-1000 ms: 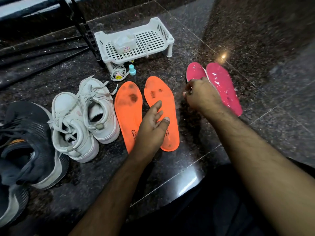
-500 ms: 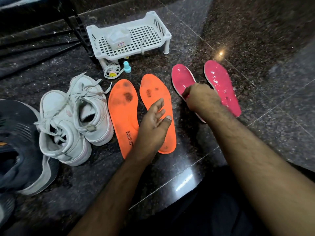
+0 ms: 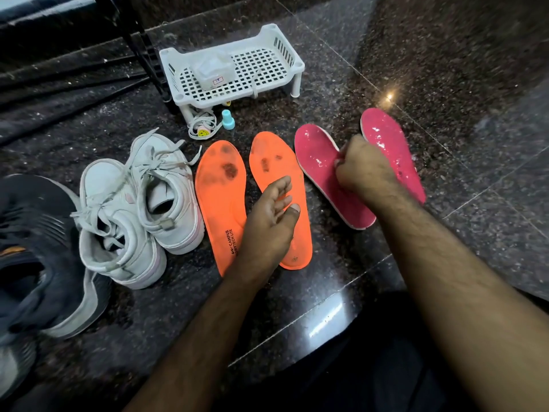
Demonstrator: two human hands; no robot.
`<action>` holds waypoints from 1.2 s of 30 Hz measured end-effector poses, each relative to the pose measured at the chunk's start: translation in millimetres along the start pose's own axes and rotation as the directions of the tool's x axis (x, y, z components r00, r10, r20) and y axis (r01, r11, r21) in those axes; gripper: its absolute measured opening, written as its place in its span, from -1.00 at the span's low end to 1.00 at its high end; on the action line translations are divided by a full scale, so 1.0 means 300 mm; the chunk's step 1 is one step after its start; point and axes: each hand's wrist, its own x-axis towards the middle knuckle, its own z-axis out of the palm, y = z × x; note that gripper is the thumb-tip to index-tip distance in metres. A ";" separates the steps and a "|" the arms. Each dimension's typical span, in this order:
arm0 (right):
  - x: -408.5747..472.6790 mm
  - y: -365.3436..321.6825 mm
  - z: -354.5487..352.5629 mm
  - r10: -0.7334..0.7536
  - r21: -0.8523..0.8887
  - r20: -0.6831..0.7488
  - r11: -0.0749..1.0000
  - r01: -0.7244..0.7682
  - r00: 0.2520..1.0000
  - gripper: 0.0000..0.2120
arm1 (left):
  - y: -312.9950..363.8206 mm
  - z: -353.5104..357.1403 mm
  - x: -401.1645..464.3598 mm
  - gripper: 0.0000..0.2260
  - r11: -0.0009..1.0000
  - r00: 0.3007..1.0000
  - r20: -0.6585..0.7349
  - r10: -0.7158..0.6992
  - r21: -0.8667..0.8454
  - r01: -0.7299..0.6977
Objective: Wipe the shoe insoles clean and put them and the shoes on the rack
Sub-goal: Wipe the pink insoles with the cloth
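Two hands over dark stone floor (image 3: 445,69). Right hand (image 3: 361,168) clenched on left pink insole (image 3: 320,168), something pale in its fist; second pink insole (image 3: 389,150) just beyond. Left hand (image 3: 269,218), fingers relaxed, rests on right orange insole (image 3: 279,165). Stained orange insole (image 3: 218,188) and white sneakers (image 3: 142,203) to its left; white rack (image 3: 292,65) beyond.

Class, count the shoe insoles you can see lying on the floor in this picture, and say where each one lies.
4. Two orange insoles lie mid-floor beside the white shoes; two pink insoles lie rightward, partly hidden by the right hand.
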 end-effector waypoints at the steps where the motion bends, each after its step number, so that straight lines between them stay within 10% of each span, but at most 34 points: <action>1: 0.009 0.002 -0.013 -0.004 0.104 -0.006 0.995 0.004 1.000 -0.78 | -0.004 -0.001 0.002 -0.56 1.000 1.000 -0.007 0.004 0.007 -0.004; 4: 0.018 -0.006 -0.068 0.020 0.567 0.052 0.822 -0.046 0.998 -0.88 | -0.007 -0.004 0.007 -0.57 1.000 0.999 -0.041 0.012 0.009 -0.012; 8: -0.058 -0.071 -0.125 -0.130 0.775 0.120 0.631 -0.011 0.984 -0.86 | 0.030 -0.012 0.021 -0.62 0.996 0.994 -0.108 0.008 -0.083 -0.017; 16: -0.344 -0.178 -0.138 -0.522 0.774 0.275 0.618 0.136 0.807 -0.93 | 0.155 -0.069 -0.068 -0.67 0.765 0.968 -0.187 -0.169 -0.644 0.009; 26: -0.518 -0.121 -0.149 -0.469 0.716 0.060 0.635 0.290 0.881 -0.85 | 0.172 -0.138 -0.316 -0.57 0.643 0.915 -0.048 -0.400 -0.726 0.243; 32: -0.610 -0.186 -0.148 -0.595 0.844 0.136 0.488 0.222 0.792 -0.71 | 0.223 -0.193 -0.375 -0.62 0.632 0.918 0.103 -0.382 -0.696 0.341; 36: -0.546 -0.199 -0.169 -0.599 0.697 -0.058 0.549 0.462 0.799 -0.66 | 0.183 -0.185 -0.356 -0.59 0.569 0.916 0.137 -0.376 -0.747 0.345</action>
